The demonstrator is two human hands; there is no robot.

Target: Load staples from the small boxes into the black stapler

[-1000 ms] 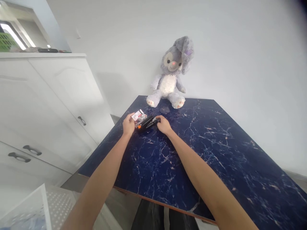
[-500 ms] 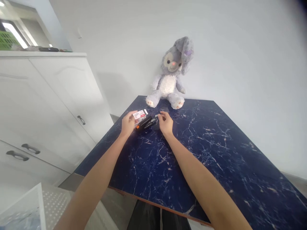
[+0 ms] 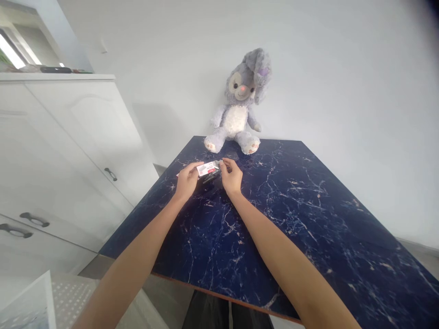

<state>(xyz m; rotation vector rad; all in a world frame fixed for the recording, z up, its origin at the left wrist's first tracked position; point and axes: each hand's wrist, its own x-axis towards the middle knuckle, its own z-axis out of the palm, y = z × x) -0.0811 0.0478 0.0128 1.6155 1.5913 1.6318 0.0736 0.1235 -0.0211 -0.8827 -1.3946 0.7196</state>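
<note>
My left hand is closed on a small white-and red box, probably of staples, held just above the table. The box's right end points at my right hand, whose thumb and forefinger are pinched together there. Between those fingertips and the box end shows a small silver strip, seemingly staples. Beneath the box lies a dark stapler, partly covered by the box and my left hand; only its slim dark and metallic parts show.
A grey-lilac plush rabbit sits at the table's back edge against the wall. The blue marbled table stretches to the right. White cabinets stand at left, and a white-framed bin or box is low at front left.
The box has moved right, over the stapler, and its end has come up to my right fingers with the silver strip. The stapler is now more hidden. The view has shifted slightly.
</note>
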